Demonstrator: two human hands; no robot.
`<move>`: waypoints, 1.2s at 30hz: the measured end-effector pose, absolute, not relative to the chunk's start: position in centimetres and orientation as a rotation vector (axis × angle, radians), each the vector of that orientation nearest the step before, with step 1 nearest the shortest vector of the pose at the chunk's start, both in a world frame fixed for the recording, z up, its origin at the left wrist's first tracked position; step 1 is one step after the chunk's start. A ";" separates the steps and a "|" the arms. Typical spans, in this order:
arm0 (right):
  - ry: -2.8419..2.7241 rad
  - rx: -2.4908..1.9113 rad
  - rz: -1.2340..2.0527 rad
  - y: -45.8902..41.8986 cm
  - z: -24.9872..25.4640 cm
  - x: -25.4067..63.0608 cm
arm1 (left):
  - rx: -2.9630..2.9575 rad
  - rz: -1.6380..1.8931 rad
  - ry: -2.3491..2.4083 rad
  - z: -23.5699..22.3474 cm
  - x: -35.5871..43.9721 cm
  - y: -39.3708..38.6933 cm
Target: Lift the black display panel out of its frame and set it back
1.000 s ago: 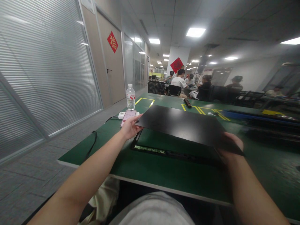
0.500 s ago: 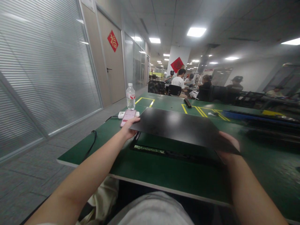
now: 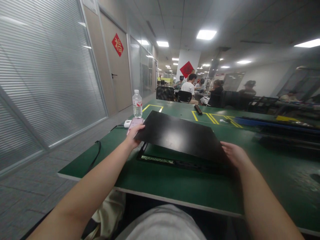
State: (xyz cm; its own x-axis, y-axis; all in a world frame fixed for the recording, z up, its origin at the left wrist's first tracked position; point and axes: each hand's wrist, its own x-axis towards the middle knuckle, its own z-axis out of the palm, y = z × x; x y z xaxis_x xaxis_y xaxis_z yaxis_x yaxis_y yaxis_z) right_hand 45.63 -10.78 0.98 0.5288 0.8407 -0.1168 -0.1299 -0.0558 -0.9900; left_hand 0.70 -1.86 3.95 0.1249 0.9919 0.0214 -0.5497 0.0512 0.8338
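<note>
A thin, flat black screen panel (image 3: 178, 133) is held above the table, tilted with its right side lower. My left hand (image 3: 135, 136) is closed on its left edge, thumb on top. At the right edge is my right hand (image 3: 233, 154), its fingers against the panel's corner; the fingers underneath are hidden. Below the panel lies a black rectangular frame (image 3: 142, 154) with a green circuit board strip (image 3: 157, 159) along its near side. The panel covers much of this frame.
On the green table (image 3: 180, 190), a water bottle (image 3: 137, 104), a phone (image 3: 136, 122) and a white power strip (image 3: 127, 123) stand beyond my left hand. A black cable (image 3: 96, 155) lies left. A dark ribbed strip (image 3: 198, 110) and long blue-black parts (image 3: 265, 122) are farther back.
The panel has shifted slightly left and its right side has dropped toward the frame. My right hand has moved left with it. The view has also shifted a little.
</note>
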 end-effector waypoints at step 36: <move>-0.912 -1.990 0.270 -11.0 -0.6 48.1 | 0.896 1.111 0.802 2.2 2.1 -2.1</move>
State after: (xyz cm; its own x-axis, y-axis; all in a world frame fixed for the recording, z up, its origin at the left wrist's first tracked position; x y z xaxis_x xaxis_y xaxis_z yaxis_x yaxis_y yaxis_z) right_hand 48.13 -11.03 -0.61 0.7035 0.6930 0.1575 0.4961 -0.3202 -0.8071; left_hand 2.13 -2.11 2.22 0.2529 0.9630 -0.0932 -0.3912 0.1899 0.9005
